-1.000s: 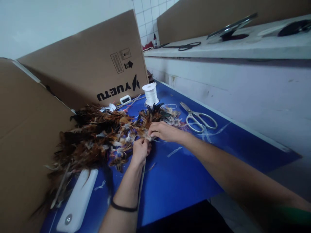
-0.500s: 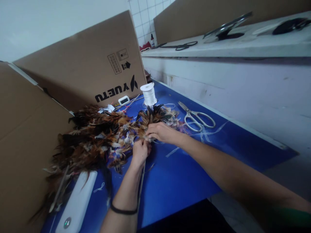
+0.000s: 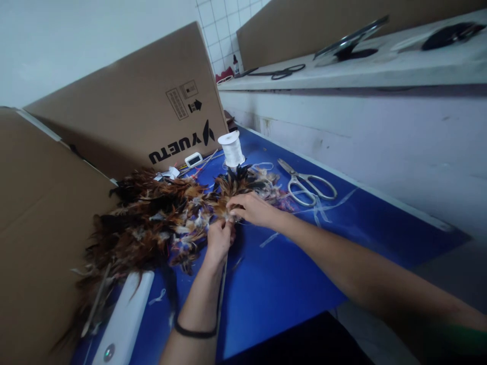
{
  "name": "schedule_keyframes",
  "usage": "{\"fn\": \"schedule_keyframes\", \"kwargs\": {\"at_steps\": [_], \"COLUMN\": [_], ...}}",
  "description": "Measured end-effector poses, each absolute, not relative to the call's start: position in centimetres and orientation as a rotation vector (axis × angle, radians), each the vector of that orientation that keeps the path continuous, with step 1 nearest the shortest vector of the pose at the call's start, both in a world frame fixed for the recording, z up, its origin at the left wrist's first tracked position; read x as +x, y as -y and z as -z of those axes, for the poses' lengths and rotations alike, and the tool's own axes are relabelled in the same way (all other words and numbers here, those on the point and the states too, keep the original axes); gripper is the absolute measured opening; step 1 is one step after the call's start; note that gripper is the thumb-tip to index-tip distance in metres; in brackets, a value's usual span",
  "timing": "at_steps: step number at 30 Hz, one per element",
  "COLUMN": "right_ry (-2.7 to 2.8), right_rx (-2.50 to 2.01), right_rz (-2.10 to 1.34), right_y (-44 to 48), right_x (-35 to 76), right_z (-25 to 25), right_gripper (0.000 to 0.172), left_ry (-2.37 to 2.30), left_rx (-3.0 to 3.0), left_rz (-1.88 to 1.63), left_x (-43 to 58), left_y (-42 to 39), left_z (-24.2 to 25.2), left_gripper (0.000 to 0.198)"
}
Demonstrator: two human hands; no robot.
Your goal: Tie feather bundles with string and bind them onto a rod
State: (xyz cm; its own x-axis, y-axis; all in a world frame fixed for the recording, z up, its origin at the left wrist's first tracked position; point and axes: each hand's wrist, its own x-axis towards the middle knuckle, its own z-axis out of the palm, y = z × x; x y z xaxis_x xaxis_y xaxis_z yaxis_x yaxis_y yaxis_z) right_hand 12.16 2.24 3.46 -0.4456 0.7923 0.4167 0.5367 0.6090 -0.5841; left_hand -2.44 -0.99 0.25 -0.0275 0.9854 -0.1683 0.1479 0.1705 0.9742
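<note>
My left hand [image 3: 219, 240] is closed around a thin stick [image 3: 221, 294], which runs back along my forearm. At the stick's far end brown and black feathers [image 3: 236, 181] fan out, like the head of a feather duster. Bent over the base of these feathers, my right hand [image 3: 253, 209] has thumb and fingers pinched together just above my left. What lies between its fingertips is too small to make out. Loose brown, black and white feathers [image 3: 140, 223] lie heaped to the left, close to my left hand.
Metal scissors [image 3: 306, 185] lie to the right by clear ribbon strips [image 3: 323, 213]. A white spool [image 3: 231, 149] stands behind the feathers. A white power bank [image 3: 125, 319] is at front left. Cardboard [image 3: 125, 101] walls the blue table [image 3: 274, 284]; a ledge [image 3: 342, 73] runs along the right.
My right fingers have lifted and parted slightly at the feather base. My left hand keeps its grip on the stick. The whole view has shifted a little.
</note>
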Motion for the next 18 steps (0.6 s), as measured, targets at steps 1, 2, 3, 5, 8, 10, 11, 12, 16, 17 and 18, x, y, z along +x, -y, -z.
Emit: {"fn": "schedule_keyframes", "kwargs": {"at_steps": [1, 2, 3, 5, 8, 10, 11, 12, 16, 17, 18], "right_ry": [2.107, 2.043, 1.982, 1.962, 2.241, 2.412, 2.45, 2.459, 2.43, 2.419, 2.404], "right_rx": [-1.08, -1.134, -1.198, -1.317, -1.344, -1.284, -1.267, -1.271, -1.29, -1.279, -1.262], "right_rz": [-0.448, -0.387, -0.315, -0.225, -0.237, -0.183, -0.148, -0.132, -0.283, -0.335, -0.395], "right_y": [-2.0, -1.7, -1.4, -0.6, 0.3, 0.5, 0.4, 0.3, -0.5, -0.7, -1.0], "right_x": [12.4, 12.6, 12.9, 13.2, 13.0, 12.4, 11.9, 11.5, 10.7, 10.7, 10.8], "right_z": [-3.8, -4.3, -4.8, -5.8, -6.1, -5.4, -4.9, -4.4, -3.0, -2.9, -2.8], "right_gripper": [0.025, 0.03, 0.031, 0.024, 0.017, 0.012, 0.016, 0.02, 0.014, 0.021, 0.033], "left_ry": [-1.388, -1.376, -1.37, -1.375, -1.373, -1.36, -1.347, -1.334, -1.314, -1.315, -1.318], "left_rx": [1.185, 1.184, 1.175, 1.142, 1.111, 1.095, 1.091, 1.091, 1.09, 1.09, 1.089], "left_rz": [-1.014, -1.012, -1.011, -1.021, -1.047, -1.057, -1.061, -1.063, -1.06, -1.057, -1.052], "left_x": [-2.5, -2.5, -2.7, -3.0, -3.6, -3.8, -3.9, -4.0, -4.0, -4.0, -4.0], "left_y": [1.0, 1.0, 0.9, 0.8, 0.7, 0.6, 0.6, 0.6, 0.5, 0.5, 0.5], "left_z": [-0.4, -0.5, -0.7, -1.0, -1.4, -1.6, -1.6, -1.6, -1.6, -1.6, -1.6], "left_gripper": [0.035, 0.035, 0.036, 0.036, 0.037, 0.038, 0.038, 0.038, 0.037, 0.036, 0.035]}}
